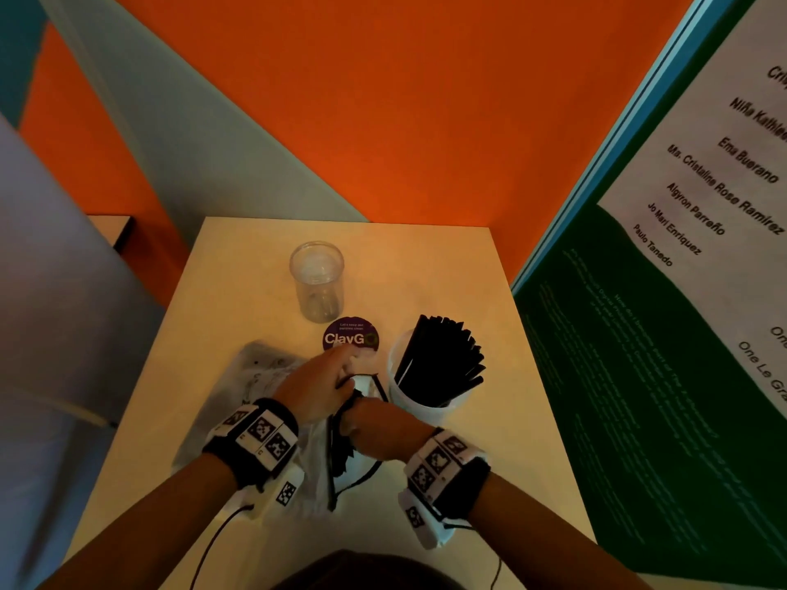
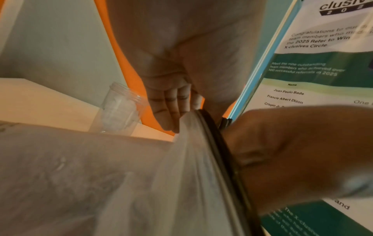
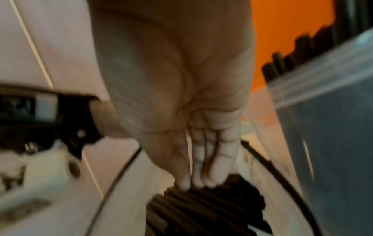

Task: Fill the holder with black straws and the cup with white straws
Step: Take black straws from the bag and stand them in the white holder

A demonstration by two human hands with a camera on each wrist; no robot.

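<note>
Nearest the person, a thin, crinkled, translucent plastic bag [image 1: 315,457] with a dark rim around its mouth lies on the pale, smooth tabletop [image 1: 489,496]. Inside it lies a bundle of black straws [image 3: 203,210], slim matte tubes packed side by side.

The right hand [image 1: 374,427] reaches into the bag's mouth. The right wrist view shows its fingers [image 3: 201,169] straight and pressed together, tips just over the ends of the straws; whether they actually touch is blurred. The left hand [image 1: 317,389] holds the bag's dark edge up at the mouth: in the left wrist view its fingers [image 2: 171,111] point down, close together, against the bunched plastic, and the thumb is hidden, so I cannot tell whether it pinches the film. Both wrists wear black bands with white square-patterned markers.

Just beyond the right hand stands the holder [image 1: 409,402], a white round tub, with a fan of more black straws [image 1: 443,359] leaning out of it towards the right. Left of it, flat on the tabletop, is a round purple sticker [image 1: 350,337] with white lettering. Further back stands the cup [image 1: 318,281], a clear, ribbed plastic cylinder, upright and well apart from the holder.

Behind the tabletop is an orange and pale grey wall [image 1: 383,100]; to the right hangs a green and white printed poster [image 1: 664,334].
</note>
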